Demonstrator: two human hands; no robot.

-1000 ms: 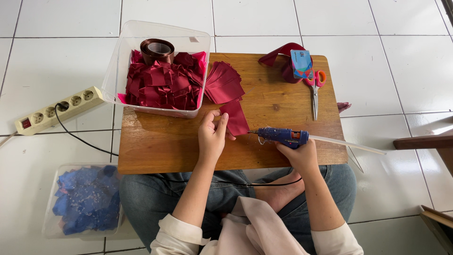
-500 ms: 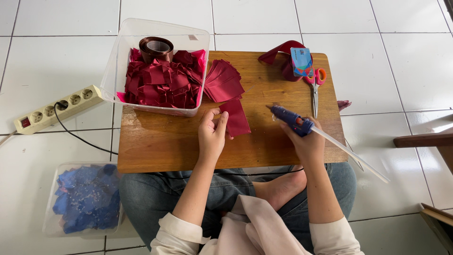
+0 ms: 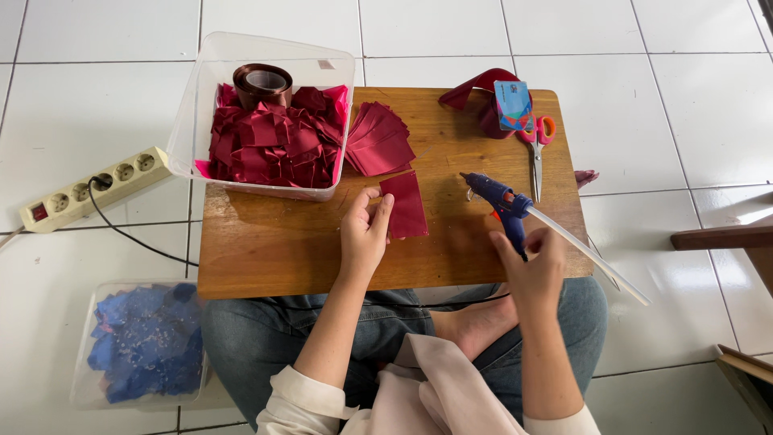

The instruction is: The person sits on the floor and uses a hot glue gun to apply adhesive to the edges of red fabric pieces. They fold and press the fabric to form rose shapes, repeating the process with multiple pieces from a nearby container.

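My left hand point(image 3: 364, 232) pinches the left edge of a dark red ribbon piece point(image 3: 405, 206) lying on the small wooden table point(image 3: 266, 242). My right hand point(image 3: 531, 262) grips the handle of a blue glue gun point(image 3: 498, 201), lifted off the table with its nozzle aimed up and left, a pale glue stick point(image 3: 592, 256) sticking out behind it. A fanned stack of cut red ribbon pieces point(image 3: 377, 137) lies just beyond the held piece.
A clear plastic tub point(image 3: 266, 113) of folded red ribbon and a ribbon roll point(image 3: 262, 82) stands at the table's back left. Orange-handled scissors point(image 3: 537, 153), a small card and red ribbon lie back right. A power strip point(image 3: 93, 187) and a tub of blue pieces point(image 3: 141, 342) sit on the floor, left.
My right hand has raised the glue gun from lying flat on the table and turned its nozzle up toward the ribbon piece. My left hand stays on the ribbon.
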